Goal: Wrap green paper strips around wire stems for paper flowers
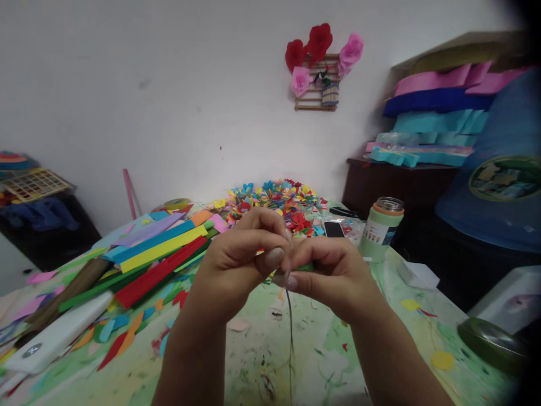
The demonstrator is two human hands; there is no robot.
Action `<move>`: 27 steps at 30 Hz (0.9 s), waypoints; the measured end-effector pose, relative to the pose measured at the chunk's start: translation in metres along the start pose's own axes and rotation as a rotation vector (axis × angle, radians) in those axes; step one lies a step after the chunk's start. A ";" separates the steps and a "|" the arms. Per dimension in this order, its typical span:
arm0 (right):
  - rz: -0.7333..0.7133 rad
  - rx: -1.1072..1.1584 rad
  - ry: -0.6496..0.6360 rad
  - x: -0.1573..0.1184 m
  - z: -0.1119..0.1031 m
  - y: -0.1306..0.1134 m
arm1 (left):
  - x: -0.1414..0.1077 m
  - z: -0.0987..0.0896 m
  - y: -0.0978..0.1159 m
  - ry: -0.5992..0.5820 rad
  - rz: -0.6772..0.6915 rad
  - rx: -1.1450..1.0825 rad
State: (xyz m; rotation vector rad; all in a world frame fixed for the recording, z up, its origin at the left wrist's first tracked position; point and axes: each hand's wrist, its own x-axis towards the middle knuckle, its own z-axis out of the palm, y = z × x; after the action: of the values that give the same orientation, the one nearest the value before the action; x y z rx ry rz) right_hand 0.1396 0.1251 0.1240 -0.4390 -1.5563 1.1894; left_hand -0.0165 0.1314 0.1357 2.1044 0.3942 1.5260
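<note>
Left hand (243, 262) and right hand (332, 273) meet in the middle of the head view, fingertips touching or nearly so. Thumb and fingers of the left appear pinched on the upper end of a thin dark stem (290, 324), though the exact contact is hidden. Between its thumb and forefinger the right grasps a small green piece (307, 267), its thumb tip against the stem, which hangs down below both hands toward the near edge.

For this close fingertip work, a light, firm pinch by the left would probably hold the stem steady, while the right keeps the green piece close against it under even tension. Letting the lower stem hang free of both wrists should help; a loose pinch could let it twist.

Under the hands, the table (243, 366) has a stained, pale green cover strewn with scraps. Left of the left hand lie coloured strips (163, 249) and a long white object (59, 332). Straight beyond both hands is a heap of bright paper-like flowers (270, 194). Beyond the right hand are a phone (333, 229) and, further right, an open bottle (376, 231). On the wall (203, 101) above hangs a wooden rack (316, 106) with large red and pink blooms (320, 40).
</note>
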 end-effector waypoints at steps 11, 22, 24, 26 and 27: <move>-0.063 -0.227 0.241 0.004 0.000 0.004 | 0.003 0.009 -0.008 0.170 -0.185 -0.125; 0.117 0.102 0.052 0.011 -0.006 0.011 | 0.002 0.004 -0.009 0.147 -0.150 -0.203; 0.134 0.195 -0.015 0.012 -0.007 0.014 | 0.002 0.005 -0.009 0.117 -0.155 -0.265; 0.153 0.256 -0.057 0.012 -0.007 0.017 | 0.002 0.005 -0.008 0.078 -0.162 -0.353; 0.161 0.273 -0.062 0.012 -0.007 0.018 | 0.003 0.005 -0.009 0.056 -0.169 -0.395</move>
State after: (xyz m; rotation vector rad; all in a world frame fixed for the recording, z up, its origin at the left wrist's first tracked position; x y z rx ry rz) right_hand 0.1361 0.1452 0.1145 -0.3536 -1.4039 1.5294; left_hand -0.0100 0.1389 0.1317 1.6842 0.2574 1.4317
